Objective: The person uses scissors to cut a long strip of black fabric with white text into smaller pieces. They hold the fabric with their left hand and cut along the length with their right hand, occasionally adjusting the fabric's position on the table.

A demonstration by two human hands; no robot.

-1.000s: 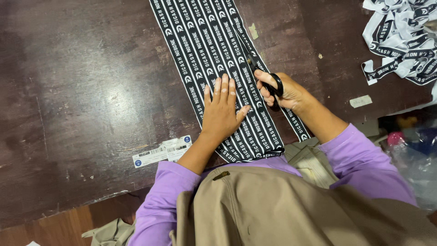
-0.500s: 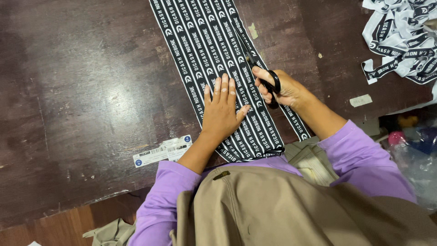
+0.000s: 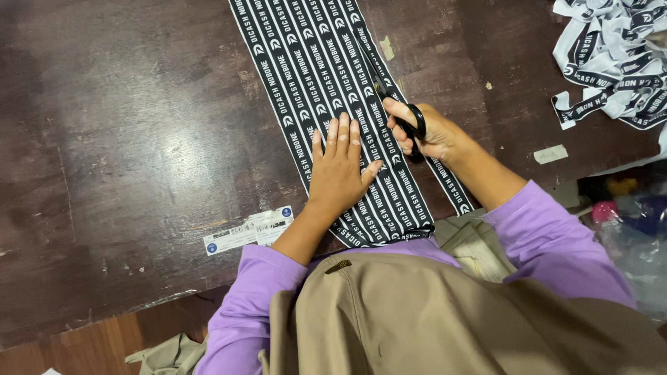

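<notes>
A long black fabric band (image 3: pixel 306 62) printed with rows of white lettering lies along the dark wooden table (image 3: pixel 125 139). My left hand (image 3: pixel 340 170) presses flat on it with fingers spread, near its close end. My right hand (image 3: pixel 427 132) grips black scissors (image 3: pixel 392 97), whose blades point away from me along the band's right-hand rows. A narrow strip (image 3: pixel 448 187) at the right edge lies split from the rest behind the scissors.
A heap of cut black-and-white strips (image 3: pixel 615 59) lies at the table's far right. A white sticker label (image 3: pixel 250 230) is stuck near the front edge. Small paper scraps (image 3: pixel 552 154) dot the right side. Plastic bags and coloured items (image 3: pixel 625 215) sit beyond the right edge.
My right hand has pushed the scissors farther up the band, away from me. My left hand has stayed pressed on the fabric.
</notes>
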